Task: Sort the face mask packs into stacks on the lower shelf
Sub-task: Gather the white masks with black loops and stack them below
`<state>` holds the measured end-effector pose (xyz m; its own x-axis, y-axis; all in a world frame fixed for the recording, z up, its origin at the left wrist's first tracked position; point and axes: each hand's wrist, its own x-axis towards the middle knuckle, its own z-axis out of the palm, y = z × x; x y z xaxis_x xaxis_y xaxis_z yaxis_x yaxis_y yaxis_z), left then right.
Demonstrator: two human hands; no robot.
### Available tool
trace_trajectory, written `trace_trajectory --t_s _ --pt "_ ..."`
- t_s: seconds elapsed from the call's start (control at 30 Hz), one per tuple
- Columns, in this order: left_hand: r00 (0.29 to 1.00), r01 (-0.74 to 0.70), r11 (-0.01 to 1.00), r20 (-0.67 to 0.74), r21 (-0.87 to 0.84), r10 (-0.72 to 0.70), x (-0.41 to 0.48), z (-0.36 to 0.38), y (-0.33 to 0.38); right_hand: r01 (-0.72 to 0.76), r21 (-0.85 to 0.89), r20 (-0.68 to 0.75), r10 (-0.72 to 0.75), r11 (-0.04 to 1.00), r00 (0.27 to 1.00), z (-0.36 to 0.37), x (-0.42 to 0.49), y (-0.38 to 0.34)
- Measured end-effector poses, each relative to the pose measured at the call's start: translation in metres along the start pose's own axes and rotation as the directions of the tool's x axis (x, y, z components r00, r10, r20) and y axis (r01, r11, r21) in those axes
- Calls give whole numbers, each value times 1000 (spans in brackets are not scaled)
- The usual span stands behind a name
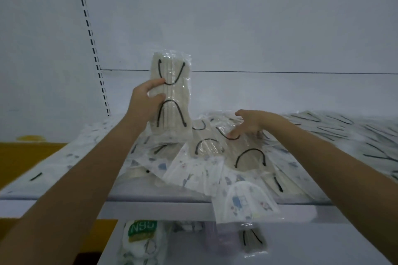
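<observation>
The left hand (pixel 144 103) held a beige mask pack (pixel 172 71) upright, just above the middle of the view. Its grip was closed on the pack's left edge, with the thumb across the clear wrap in front and the fingers behind. Black ear loops showed through the wrap at the top and bottom of this pack. At about 4 o'clock from it, the right hand (pixel 252 123) reached over a loose pile of packs (pixel 206 157). Its grip was wide and held nothing, the fingers spread and the fingertips down at the wrap of a beige pack in the pile. The pile mixed beige packs with black loops and white printed ones, and it lay on the upper shelf (pixel 161 206). At 5 o'clock of the pile, one printed pack (pixel 243 202) hung over the shelf's front edge. Toward 3 o'clock, a blurred row of beige packs (pixel 344 129) ran along the same shelf. The lower shelf (pixel 312 247) lay at 6 o'clock, carrying a green-labelled pack (pixel 141 241) at its left. A small beige pack (pixel 252 241) lay apart from that one, directly under the overhanging printed pack. A slotted upright (pixel 90 36) climbed the white back panel (pixel 237 17) at 10 o'clock.
</observation>
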<state>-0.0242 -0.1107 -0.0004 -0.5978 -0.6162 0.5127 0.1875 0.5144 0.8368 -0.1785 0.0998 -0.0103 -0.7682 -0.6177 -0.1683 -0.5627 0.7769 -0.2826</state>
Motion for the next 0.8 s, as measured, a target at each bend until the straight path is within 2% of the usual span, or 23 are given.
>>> trace_trajectory --t_s 0.13,0.3,0.33,0.4,0.47,0.53,0.6,0.67,0.8 --pt "998 17 1000 58 17 -18 5 33 -1 -3 43 -58 5 999 998 7 11 2" --pt "999 30 1000 23 -2 -30 2 46 -14 62 159 -203 -29 985 979 18 21 14" --pt "1000 29 1000 9 -1 -29 2 44 -17 118 123 -258 -83 985 963 19 21 17" --pt "999 26 999 -26 -18 -27 4 40 -20 336 20 -309 -314 941 898 14 17 18" --pt "997 30 998 -75 -64 -35 7 35 -20 531 139 -205 -501 836 841 7 8 11" --pt "992 28 996 -122 -86 -38 8 30 -19 550 287 -12 -571 784 821 8 1 0" --pt "986 28 996 -163 -86 -42 10 26 -20 534 273 126 -580 800 805 16 1 -8" --pt "980 36 996 -190 -80 -51 12 21 -22 534 223 138 -569 815 811 22 5 -10" --pt "980 43 998 -193 -35 -49 14 18 -24 530 229 50 -554 816 831 21 6 -7"
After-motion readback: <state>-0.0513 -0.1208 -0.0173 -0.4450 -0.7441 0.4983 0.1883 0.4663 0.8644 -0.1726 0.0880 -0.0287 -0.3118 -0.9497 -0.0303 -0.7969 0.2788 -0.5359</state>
